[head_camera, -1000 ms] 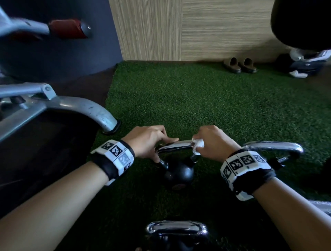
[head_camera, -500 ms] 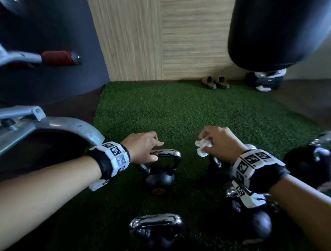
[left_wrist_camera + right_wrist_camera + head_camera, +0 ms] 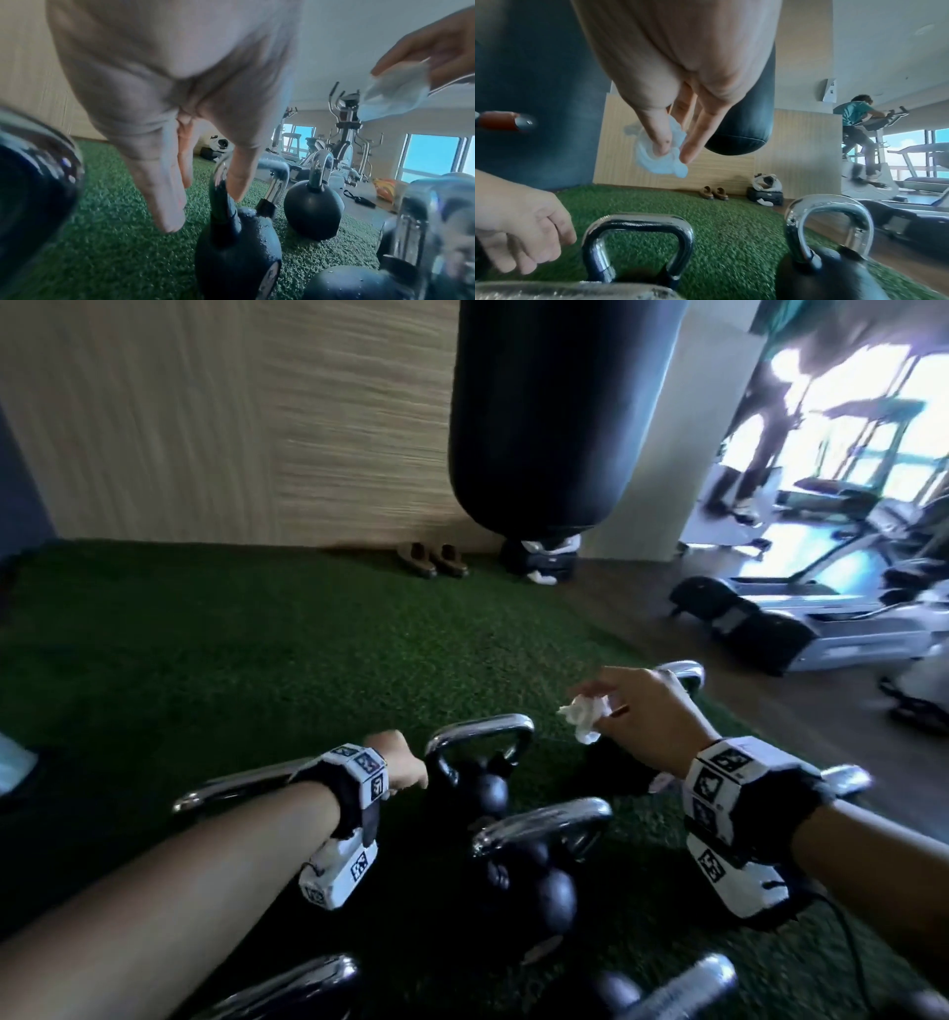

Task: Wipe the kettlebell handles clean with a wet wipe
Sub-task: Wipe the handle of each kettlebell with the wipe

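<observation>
Several black kettlebells with chrome handles stand on green turf. My left hand (image 3: 411, 773) hangs beside the left end of one kettlebell handle (image 3: 480, 734), fingers (image 3: 167, 203) loose and holding nothing, the thumb close to that handle (image 3: 218, 182). My right hand (image 3: 606, 706) is raised to the right of it and pinches a crumpled white wet wipe (image 3: 583, 719) between thumb and fingers (image 3: 662, 142). The wipe (image 3: 659, 160) hangs in the air, touching no handle. Beyond the right hand stands another kettlebell handle (image 3: 829, 205).
More kettlebells (image 3: 544, 824) crowd the turf below my wrists. A black punching bag (image 3: 539, 428) hangs ahead; shoes (image 3: 434, 559) and a bag (image 3: 544, 562) lie by the wooden wall. Treadmills (image 3: 821, 618) stand right, where a person (image 3: 857, 130) exercises on a machine.
My left hand has come off the kettlebell handle and now hangs beside it. My right hand has lifted the wipe up and to the right. The head view has swung right.
</observation>
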### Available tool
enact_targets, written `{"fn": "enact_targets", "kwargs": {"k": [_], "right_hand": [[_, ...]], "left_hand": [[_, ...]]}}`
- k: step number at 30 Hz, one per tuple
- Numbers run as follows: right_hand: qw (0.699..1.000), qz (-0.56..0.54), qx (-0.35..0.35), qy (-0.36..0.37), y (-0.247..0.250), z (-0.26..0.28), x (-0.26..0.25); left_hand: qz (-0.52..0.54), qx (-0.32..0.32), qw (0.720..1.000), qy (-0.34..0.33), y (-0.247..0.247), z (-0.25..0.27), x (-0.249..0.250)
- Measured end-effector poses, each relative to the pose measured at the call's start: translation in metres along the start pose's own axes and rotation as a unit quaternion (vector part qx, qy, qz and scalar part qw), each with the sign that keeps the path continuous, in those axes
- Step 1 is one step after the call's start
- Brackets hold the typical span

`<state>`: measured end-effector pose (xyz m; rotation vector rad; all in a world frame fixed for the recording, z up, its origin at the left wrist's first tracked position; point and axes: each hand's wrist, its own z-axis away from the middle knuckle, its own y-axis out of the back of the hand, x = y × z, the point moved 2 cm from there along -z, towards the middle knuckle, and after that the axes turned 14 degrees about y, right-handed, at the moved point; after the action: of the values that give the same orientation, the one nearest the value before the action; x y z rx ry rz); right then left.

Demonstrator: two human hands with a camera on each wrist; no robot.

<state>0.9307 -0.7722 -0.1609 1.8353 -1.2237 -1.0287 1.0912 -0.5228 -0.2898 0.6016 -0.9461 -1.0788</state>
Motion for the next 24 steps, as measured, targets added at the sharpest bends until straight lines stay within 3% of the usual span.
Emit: {"fn": "enact_targets", "kwargs": {"k": [6,11,19,22,24], "right_hand": [[0.997,0.042,-0.068,0.006,0.015,-0.011,-0.014],[0.991,0.055,-0.123,-0.004,0.025,-0.028,-0.007],[0.985,0.079,-0.133,0.079,0.022,-0.040,0.051],[0.983,0.044,-0.143,0.108,0.018,-0.042,0.082],[0.983,0.009,-0.140,0.120,0.010,-0.043,0.097]], "left_hand": [[0.132,-0.103,0.985,0.051,-0.063,-0.052,-0.003],[0.155,-0.158,0.974,0.051,-0.081,-0.058,0.000],[0.174,-0.138,0.970,0.100,-0.092,-0.058,0.006],[0.130,-0.105,0.982,0.086,-0.094,-0.045,0.001],[0.157,-0.088,0.980,0.087,-0.099,-0.044,0.000]]}}
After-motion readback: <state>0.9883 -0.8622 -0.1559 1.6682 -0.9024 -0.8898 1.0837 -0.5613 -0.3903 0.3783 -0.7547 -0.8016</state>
